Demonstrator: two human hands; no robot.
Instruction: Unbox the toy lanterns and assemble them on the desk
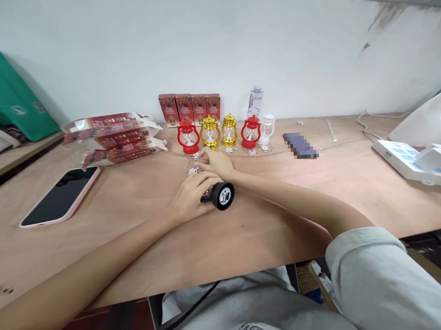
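A black miniature lantern (pixel 223 196) lies tipped in my left hand (pixel 192 193), its round base turned towards me. My left fingers are closed round its body, and part of the lantern is hidden by them. Just beyond it, my right hand (pixel 219 164) reaches over the table with fingers partly apart, close to a small wire hook with a white tag (pixel 193 171). Behind the right hand stand a red lantern (pixel 188 138) and two gold lanterns (pixel 210 134). Another red lantern (pixel 250 133) and a white lantern (pixel 266 130) stand upright to their right.
Several red boxes (pixel 184 109) stand by the wall, and opened red cartons (pixel 113 135) lie left. A phone (pixel 60 196) rests at the left. A clear bottle (pixel 254 101), a pixelated dark item (pixel 300 145) and a white power strip (pixel 411 162) are to the right.
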